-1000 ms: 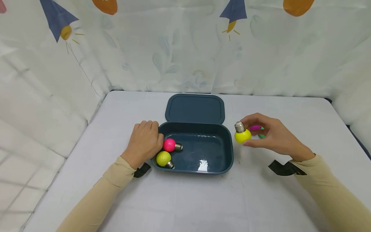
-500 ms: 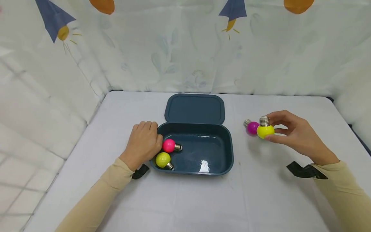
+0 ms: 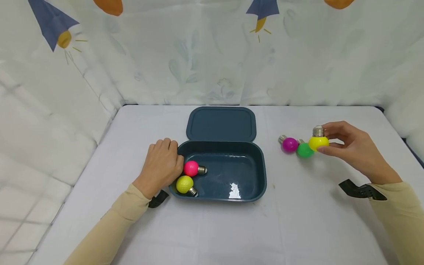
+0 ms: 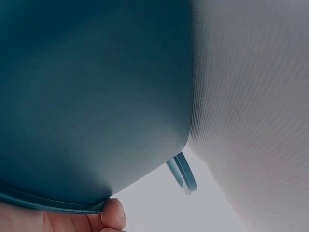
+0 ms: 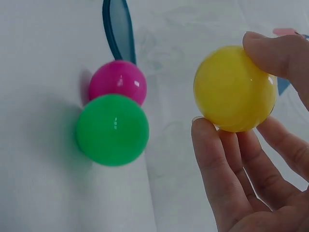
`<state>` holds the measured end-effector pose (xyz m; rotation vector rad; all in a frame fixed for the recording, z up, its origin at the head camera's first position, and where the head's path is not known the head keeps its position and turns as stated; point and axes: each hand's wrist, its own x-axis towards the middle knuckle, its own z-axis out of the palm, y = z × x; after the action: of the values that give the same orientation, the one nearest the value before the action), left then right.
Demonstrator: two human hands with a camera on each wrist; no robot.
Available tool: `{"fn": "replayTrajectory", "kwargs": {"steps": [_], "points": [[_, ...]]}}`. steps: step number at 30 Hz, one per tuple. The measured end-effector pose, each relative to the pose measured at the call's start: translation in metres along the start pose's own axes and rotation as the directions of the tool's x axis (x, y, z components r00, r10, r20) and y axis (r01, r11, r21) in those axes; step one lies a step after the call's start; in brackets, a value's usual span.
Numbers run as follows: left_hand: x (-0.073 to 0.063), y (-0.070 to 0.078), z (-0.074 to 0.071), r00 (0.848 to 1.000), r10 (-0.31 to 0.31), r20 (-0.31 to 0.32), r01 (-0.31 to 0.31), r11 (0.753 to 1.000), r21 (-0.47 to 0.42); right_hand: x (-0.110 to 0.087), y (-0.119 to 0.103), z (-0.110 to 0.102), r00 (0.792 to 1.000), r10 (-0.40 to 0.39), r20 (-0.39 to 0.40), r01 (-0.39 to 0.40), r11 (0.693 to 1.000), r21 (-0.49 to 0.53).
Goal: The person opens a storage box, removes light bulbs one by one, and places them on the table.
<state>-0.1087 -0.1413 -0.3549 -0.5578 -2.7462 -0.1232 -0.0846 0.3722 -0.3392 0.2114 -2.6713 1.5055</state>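
Observation:
My left hand grips the left rim of a dark blue rectangular box; in the left wrist view its fingers curl over the edge of the box wall. Inside the box, at the left end, lie a pink light bulb and a yellow-green light bulb. My right hand pinches a yellow light bulb between thumb and fingers, metal base up, above the table. Just left of it, a green light bulb and a purple light bulb lie close together on the table.
Behind the box, a dark blue lid lies flat on the white-covered table. A pale patterned curtain hangs along the back and left side.
My right hand has moved right with the yellow bulb, away from the box. The purple and green bulbs behind it have come into view. My left hand stays on the box rim.

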Motion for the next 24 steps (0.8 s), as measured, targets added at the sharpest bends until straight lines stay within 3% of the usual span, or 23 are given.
{"fn": "replayTrajectory", "kwargs": {"steps": [14, 24], "points": [[0.0, 0.001, 0.003, 0.998, 0.039, -0.048, -0.039, 0.999, -0.006, 0.004, 0.031, -0.013, 0.992, 0.124, -0.032, -0.125, 0.992, -0.035], [0.0, 0.001, 0.002, 0.994, 0.072, -0.087, -0.072, 0.997, 0.009, 0.004, 0.041, -0.017, 0.99, 0.141, -0.022, -0.142, 0.988, -0.054]]}}
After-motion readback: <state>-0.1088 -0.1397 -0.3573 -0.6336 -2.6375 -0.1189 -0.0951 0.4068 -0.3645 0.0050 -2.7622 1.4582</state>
